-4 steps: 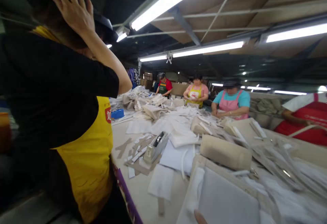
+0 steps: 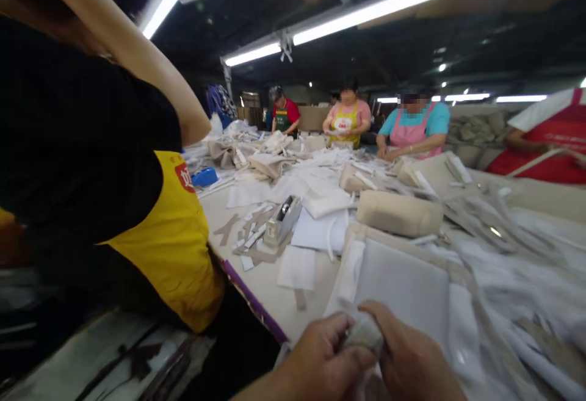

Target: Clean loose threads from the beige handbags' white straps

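At the bottom middle, my left hand (image 2: 323, 358) is closed round a small pale grey bundle (image 2: 366, 335), its thumb pressed on the near side. My right hand (image 2: 409, 349) grips the same bundle from the other side, with fingers over its top. What the bundle is made of is blurred, and its lower part is hidden by my hands. Just beyond it lies a flat beige piece with a white panel (image 2: 403, 279), edged by white strips. Behind that sits a rolled beige fabric piece (image 2: 399, 213).
A tape dispenser (image 2: 282, 224) stands among cut strips (image 2: 249, 236) on the table (image 2: 260, 285). A blue object (image 2: 204, 177) lies farther left. A person in a yellow apron (image 2: 169, 248) stands close on my left, arm raised. Several co-workers sit across the heaped fabric (image 2: 293, 175).
The view has tilted down, so the table scene sits higher. Both my hands with the pale bundle now show; before, only a fingertip was visible at the bottom edge.
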{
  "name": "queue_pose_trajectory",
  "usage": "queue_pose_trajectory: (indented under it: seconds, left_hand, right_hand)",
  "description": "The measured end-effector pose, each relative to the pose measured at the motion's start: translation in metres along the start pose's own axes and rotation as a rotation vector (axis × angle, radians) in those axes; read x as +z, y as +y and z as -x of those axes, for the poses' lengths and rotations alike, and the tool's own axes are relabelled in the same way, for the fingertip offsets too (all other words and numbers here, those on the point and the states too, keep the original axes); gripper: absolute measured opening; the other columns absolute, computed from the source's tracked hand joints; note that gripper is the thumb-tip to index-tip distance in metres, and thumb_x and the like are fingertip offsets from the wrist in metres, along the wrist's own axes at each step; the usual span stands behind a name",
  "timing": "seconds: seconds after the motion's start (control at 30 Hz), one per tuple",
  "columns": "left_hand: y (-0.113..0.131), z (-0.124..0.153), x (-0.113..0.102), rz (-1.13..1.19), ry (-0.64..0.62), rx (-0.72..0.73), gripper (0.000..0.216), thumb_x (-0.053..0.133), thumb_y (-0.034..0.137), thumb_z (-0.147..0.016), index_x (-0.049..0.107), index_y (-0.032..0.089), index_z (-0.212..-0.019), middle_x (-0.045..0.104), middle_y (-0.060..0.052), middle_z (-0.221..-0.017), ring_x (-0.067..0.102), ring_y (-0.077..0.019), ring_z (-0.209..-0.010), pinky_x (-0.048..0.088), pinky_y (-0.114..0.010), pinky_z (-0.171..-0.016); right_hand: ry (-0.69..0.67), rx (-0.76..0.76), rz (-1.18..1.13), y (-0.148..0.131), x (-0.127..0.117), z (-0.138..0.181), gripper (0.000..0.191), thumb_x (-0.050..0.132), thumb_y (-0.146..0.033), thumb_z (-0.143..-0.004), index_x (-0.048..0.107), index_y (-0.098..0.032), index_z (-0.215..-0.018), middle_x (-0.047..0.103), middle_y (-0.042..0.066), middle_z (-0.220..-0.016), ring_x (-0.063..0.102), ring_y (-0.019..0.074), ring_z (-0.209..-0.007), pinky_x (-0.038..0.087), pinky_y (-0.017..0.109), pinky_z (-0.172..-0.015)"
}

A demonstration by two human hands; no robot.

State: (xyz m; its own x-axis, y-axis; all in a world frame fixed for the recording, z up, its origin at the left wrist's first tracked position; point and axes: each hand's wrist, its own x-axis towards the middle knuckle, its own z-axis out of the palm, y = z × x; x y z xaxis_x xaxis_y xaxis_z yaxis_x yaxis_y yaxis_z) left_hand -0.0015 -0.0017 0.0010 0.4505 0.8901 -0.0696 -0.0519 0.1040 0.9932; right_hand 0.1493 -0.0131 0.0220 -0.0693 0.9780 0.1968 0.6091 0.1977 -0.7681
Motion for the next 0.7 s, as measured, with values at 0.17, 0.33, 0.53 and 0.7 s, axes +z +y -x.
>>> queue_pose_trajectory:
  seconds: [0.17,0.33,0.53,0.7]
  left_hand:
    - [-0.004,-0.001,-0.002,0.191,-0.159,-0.101,0.051,0.061,0.057,-0.069,0.052,0.017,-0.098,0.052,0.004,-0.053,0.045,-0.0067,-0.032,0.035,-0.015,-0.030]
    - [-0.004,0.005,0.003,0.096,-0.131,-0.178,0.042,0.059,0.051,-0.074,0.051,0.015,-0.093,0.052,0.005,-0.047,0.043,-0.0058,-0.029,0.034,-0.013,-0.026]
    - [-0.009,0.005,0.000,0.241,-0.267,-0.086,0.040,0.059,0.052,-0.074,0.048,0.016,-0.088,0.055,0.004,-0.047,0.045,-0.0059,-0.029,0.035,-0.012,-0.027]
    - [-0.011,0.005,-0.002,0.241,-0.282,0.002,0.041,0.058,0.053,-0.075,0.049,0.015,-0.087,0.053,0.005,-0.048,0.046,-0.0059,-0.031,0.036,-0.012,-0.028]
  right_hand:
    - [-0.169,0.358,-0.513,-0.004,0.013,-0.001,0.030,0.033,-0.026,-0.077,0.056,-0.018,-0.095,0.038,-0.008,-0.047,0.035,0.0087,-0.038,0.028,0.018,-0.039]
    - [-0.093,0.055,-0.087,0.014,0.008,-0.001,0.048,0.038,-0.017,-0.070,0.048,-0.015,-0.117,0.056,-0.002,-0.060,0.050,0.0122,-0.051,0.037,0.021,-0.050]
    - [-0.092,-0.159,0.030,0.011,-0.005,-0.005,0.027,0.044,-0.013,-0.068,0.056,-0.020,-0.091,0.062,0.001,-0.072,0.053,0.0135,-0.061,0.038,0.024,-0.058]
    - [-0.212,0.290,-0.681,-0.001,0.016,0.001,0.019,0.037,-0.026,-0.078,0.050,-0.021,-0.092,0.037,-0.009,-0.048,0.031,0.0077,-0.036,0.026,0.018,-0.037]
